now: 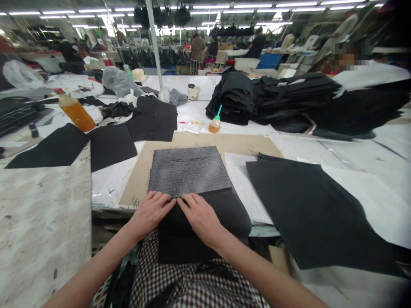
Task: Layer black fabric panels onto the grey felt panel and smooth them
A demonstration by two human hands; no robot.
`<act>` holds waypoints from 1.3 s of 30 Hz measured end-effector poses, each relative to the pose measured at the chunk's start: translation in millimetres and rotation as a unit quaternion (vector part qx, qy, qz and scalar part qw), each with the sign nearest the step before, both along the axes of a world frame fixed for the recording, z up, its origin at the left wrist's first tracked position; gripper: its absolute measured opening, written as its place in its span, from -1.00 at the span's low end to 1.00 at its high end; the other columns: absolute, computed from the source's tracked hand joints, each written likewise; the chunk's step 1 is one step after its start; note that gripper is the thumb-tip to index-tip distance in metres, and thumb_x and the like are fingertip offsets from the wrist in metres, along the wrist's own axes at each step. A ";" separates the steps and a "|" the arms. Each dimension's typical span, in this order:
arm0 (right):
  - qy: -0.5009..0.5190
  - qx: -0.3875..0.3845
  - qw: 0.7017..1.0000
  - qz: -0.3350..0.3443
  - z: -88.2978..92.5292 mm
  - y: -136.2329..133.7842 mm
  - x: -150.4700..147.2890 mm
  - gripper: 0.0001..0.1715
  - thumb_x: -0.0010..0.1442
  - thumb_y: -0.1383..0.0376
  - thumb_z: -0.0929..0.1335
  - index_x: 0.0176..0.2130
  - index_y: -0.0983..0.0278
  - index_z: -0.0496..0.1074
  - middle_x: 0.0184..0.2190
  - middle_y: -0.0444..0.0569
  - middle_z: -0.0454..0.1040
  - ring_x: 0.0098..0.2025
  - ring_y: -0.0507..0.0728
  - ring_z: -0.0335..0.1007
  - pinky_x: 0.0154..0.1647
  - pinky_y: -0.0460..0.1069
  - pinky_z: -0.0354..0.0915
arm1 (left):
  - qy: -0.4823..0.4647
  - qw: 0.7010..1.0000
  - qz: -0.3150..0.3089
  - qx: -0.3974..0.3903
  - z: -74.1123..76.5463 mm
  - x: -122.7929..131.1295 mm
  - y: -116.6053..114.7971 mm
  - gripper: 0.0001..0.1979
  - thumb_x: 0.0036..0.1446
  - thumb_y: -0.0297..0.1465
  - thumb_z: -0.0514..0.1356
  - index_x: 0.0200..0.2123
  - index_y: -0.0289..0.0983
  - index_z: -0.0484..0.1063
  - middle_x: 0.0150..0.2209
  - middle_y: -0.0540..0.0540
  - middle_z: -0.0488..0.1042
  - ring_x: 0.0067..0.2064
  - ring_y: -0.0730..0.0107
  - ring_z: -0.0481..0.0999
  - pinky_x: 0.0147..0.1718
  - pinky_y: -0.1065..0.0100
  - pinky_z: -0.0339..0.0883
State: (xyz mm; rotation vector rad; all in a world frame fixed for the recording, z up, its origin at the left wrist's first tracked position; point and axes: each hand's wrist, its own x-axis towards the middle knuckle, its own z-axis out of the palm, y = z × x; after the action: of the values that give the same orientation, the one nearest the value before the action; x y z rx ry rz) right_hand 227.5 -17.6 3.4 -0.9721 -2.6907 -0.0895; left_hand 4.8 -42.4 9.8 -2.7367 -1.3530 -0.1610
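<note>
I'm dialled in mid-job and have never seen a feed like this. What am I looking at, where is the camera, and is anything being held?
There is no machine here. The picture comes from one camera worn on a person's head, looking forward and down, so the two bare arms entering from the bottom are the wearer's own. The left hand and right hand lie flat, side by side, on a black fabric piece, at the lower edge of a grey textured panel. Neither hand grips anything; they press. The panel rests on a brown cardboard sheet on the worktable. To the right lies a large black sheet, and behind it a stack of black pieces. A small bottle with a green nozzle and a bigger amber bottle are farther back. Other people work in the distance.
</note>
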 end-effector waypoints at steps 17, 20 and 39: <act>-0.029 -0.020 0.999 0.015 2.2 -4.8 -26.8 -0.49 0.36 0.39 0.28 0.25 0.17 0.27 -0.13 0.01 0.37 -0.13 0.18 0.23 -0.12 0.09 0.26 | -0.098 0.994 0.041 0.010 -19.0 -58.7 -22.6 -0.63 0.32 -0.51 0.05 0.15 -0.20 0.38 -0.05 -0.17 0.41 -0.06 0.21 0.38 -0.05 0.16 0.34; -0.030 -0.019 0.999 0.019 2.3 -4.9 -27.2 -0.51 0.36 0.39 0.28 0.24 0.18 0.28 -0.13 0.02 0.37 -0.13 0.18 0.22 -0.12 0.09 0.25 | -0.044 0.998 0.031 0.012 -9.3 -56.3 -24.7 -0.60 0.31 -0.51 0.06 0.19 -0.23 0.34 -0.02 -0.20 0.40 -0.06 0.19 0.37 -0.03 0.12 0.33; 0.025 -0.004 0.999 0.025 -3.4 -5.8 -19.5 -0.54 0.35 0.40 0.26 0.21 0.24 0.28 -0.15 0.04 0.36 -0.14 0.21 0.21 -0.15 0.11 0.22 | -0.116 0.980 0.157 0.027 -1.0 -24.8 -35.2 -0.75 0.36 -0.50 -0.02 -0.02 -0.24 0.39 0.02 -0.15 0.40 0.02 0.25 0.39 0.04 0.20 0.28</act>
State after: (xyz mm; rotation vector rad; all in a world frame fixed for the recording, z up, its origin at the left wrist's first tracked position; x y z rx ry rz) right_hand 208.0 -23.4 0.0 -0.8970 -2.6695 -0.0445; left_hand -19.9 -77.6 8.7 -2.4789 -1.7878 -0.4983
